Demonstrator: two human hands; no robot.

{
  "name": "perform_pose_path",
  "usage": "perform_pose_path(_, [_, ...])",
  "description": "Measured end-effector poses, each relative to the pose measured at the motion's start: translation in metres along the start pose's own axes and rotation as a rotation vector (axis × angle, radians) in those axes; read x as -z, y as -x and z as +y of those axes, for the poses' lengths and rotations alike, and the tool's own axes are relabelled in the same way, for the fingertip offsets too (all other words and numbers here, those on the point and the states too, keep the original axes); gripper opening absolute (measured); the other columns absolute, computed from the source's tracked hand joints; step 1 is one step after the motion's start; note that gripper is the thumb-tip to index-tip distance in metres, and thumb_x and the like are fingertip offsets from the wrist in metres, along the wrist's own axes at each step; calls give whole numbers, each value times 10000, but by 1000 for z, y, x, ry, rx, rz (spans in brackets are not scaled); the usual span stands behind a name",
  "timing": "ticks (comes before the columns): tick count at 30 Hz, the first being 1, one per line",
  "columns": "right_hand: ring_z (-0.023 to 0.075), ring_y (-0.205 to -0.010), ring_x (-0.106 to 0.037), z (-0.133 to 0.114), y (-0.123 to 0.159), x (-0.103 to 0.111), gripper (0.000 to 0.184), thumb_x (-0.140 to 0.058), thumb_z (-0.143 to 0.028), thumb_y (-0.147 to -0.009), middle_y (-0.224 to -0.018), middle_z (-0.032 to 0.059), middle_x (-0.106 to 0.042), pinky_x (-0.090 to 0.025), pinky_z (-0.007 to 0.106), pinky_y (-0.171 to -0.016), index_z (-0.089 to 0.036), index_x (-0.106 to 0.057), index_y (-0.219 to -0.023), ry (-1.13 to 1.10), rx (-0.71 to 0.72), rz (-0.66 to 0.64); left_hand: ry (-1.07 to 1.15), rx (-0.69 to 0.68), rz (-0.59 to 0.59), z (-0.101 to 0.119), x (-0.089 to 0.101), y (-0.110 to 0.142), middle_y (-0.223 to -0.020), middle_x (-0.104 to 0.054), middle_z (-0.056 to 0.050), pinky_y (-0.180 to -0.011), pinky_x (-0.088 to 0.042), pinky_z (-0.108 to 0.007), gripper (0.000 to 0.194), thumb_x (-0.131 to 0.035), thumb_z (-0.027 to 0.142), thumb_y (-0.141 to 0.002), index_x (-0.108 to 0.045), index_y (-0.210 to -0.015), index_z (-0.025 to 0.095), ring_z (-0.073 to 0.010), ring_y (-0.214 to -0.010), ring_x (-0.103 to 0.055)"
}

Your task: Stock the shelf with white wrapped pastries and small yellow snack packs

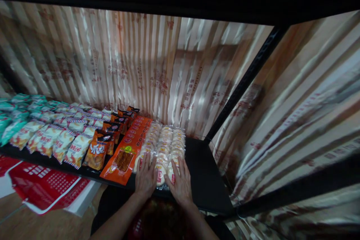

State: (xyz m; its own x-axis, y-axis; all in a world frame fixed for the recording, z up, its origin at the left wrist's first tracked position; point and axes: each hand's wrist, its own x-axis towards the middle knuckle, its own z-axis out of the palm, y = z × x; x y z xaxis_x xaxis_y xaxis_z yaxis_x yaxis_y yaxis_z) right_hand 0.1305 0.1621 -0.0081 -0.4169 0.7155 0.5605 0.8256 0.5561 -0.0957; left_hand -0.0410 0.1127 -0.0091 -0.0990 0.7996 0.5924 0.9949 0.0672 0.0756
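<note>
Black shelf (206, 172) carries 3 rows of clear-wrapped round crackers (161, 157); the left hand (145, 180) and right hand (180, 183) rest on the near ends, fingers (146, 161) straight and unclenched.

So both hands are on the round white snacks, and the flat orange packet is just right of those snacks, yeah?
Not quite: the flat orange packet lies just left of the round white snacks, as the head view shows. The left hand and right hand are on them.

Cracker rows (163, 143) on shelf (206, 174), snack bags (64, 144) left, packet (127, 152) between; sheeting (157, 56) behind.
</note>
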Motion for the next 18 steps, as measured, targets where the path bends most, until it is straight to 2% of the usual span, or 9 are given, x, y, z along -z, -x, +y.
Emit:
perform_pose_path(5, [300,-1357,-152,4,-1,3,564,-438,-471,-845,-1480,110,-210,-254,513,-1035,-212,-381,-1343,12,-6,-7,-28,-31,24,0,-1,-2,-1380,-414,-119,-1055,-247,-444,459,-384,306,-863,-445,-1300,179,-247,-1293,-346])
perform_pose_path(8, [286,-1364,-127,6,-19,9,538,-396,-433,-874,-1488,103,-185,-216,518,-1051,-225,-347,-1367,14,-11,-40,-6,-35,43,-1,4,-11,-1387,-407,-106,-1069,-219,-449,455,-390,296,-860,-446,-1300,192,-242,-1297,-339])
perform_pose_path(11, [257,-1368,-125,3,-55,12,506,-320,-412,-909,-1486,99,-186,-196,490,-1066,-224,-330,-1379,-1,6,-171,53,4,57,1,8,-29,-1410,-373,-97,-1075,-203,-468,450,-394,308,-858,-457,-1292,207,-248,-1308,-319])
perform_pose_path(14, [242,-1371,-117,-7,-99,10,502,-281,-416,-920,-1487,78,-182,-156,472,-1082,-231,-319,-1385,-22,21,-286,111,3,55,5,7,-48,-1387,-411,-84,-1073,-220,-456,425,-397,330,-858,-494,-1259,228,-234,-1298,-338])
perform_pose_path(18, [227,-1373,-110,-22,-148,-1,495,-242,-434,-929,-1476,75,-218,-88,452,-1096,-244,-344,-1374,-76,69,-450,130,31,61,5,-1,-64,-1322,-488,-109,-1067,-245,-459,419,-400,358,-850,-560,-1183,160,-247,-1276,-370])
